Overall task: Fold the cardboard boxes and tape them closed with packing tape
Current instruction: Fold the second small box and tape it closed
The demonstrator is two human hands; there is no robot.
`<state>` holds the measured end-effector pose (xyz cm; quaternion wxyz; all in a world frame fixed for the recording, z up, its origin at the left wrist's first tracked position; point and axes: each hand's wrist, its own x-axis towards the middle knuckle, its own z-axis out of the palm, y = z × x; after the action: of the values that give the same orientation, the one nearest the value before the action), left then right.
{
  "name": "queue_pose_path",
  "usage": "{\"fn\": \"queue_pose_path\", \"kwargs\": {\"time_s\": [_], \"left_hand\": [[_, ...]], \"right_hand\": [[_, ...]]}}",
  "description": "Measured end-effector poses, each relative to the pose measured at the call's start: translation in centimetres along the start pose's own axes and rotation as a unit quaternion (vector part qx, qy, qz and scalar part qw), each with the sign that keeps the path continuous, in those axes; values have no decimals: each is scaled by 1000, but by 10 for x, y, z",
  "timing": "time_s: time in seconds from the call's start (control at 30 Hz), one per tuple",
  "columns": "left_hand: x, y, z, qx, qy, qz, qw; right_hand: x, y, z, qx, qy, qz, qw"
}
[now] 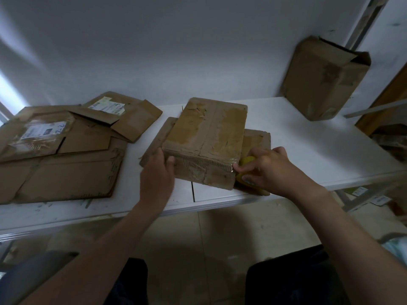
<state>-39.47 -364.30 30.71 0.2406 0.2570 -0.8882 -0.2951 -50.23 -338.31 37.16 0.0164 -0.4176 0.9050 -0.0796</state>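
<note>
- At the near edge of the white surface, the assembled cardboard box sits directly ahead of both hands, its long axis running away from the person.
- Left hand lies open and flat against the box's near left corner, steadying it.
- Right hand grips a yellow tape roll at the near right corner, where shiny tape meets cardboard.
- Taping likely runs across the near face, right to left.
- Flattened boxes wait at left.
</note>
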Motion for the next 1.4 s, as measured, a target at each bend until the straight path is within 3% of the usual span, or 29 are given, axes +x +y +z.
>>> {"fn": "queue_pose_path", "kwargs": {"time_s": [0.1,0.2,0.27,0.33,0.47,0.63,0.77,0.97,1.17,1.3,1.4], "left_hand": [[-16,23,17,60,-110,-51,991],[-24,40,30,195,-86,106,971],[-24,52,39,211,-95,229,945],[-22,56,48,183,-123,263,939],[-16,57,55,125,-82,232,961],[-10,57,55,111,-65,216,968],[-9,55,53,118,-58,230,964],[-9,56,52,115,-69,223,966],[-2,53,53,33,-61,201,977],[12,40,47,-5,-68,205,976],[15,33,46,10,-54,203,978]], "right_hand": [[1,-6,2,-34,12,9,999],[5,-18,10,-58,38,-8,998],[6,-22,15,-40,47,-10,998],[4,-19,16,28,47,-1,999],[-9,3,10,203,7,78,976],[-23,6,18,226,69,88,968],[-21,-11,16,158,135,62,976],[-7,-14,18,53,18,164,985],[-13,-17,16,97,33,137,985],[-19,-24,19,262,21,123,957],[-16,-34,25,293,28,108,950]]}}
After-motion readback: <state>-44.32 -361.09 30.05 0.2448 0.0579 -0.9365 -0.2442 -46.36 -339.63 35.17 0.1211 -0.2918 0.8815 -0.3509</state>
